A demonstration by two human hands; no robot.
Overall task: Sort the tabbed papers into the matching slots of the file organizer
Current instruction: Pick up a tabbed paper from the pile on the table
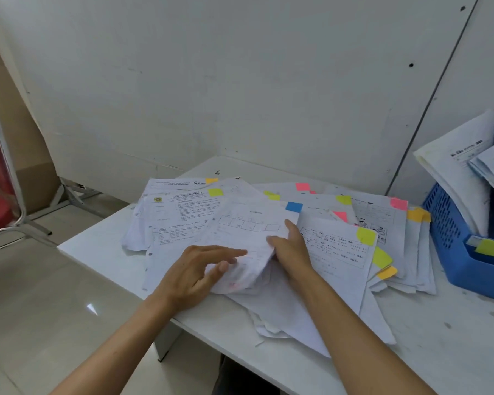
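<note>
A loose heap of white papers with yellow, pink, orange and blue tabs covers the middle of the white table. On top lies a crumpled sheet with a blue tab. My right hand grips that sheet's right edge, thumb on top. My left hand pinches its lower left edge between thumb and fingers. The blue plastic file organizer stands at the right edge of the table, with several papers leaning in its slots and a yellow tab on its front divider.
A red chair with a chrome frame stands on the tiled floor at the left. White wall panels rise right behind the table. The table's left corner and front edge lie close to my forearms.
</note>
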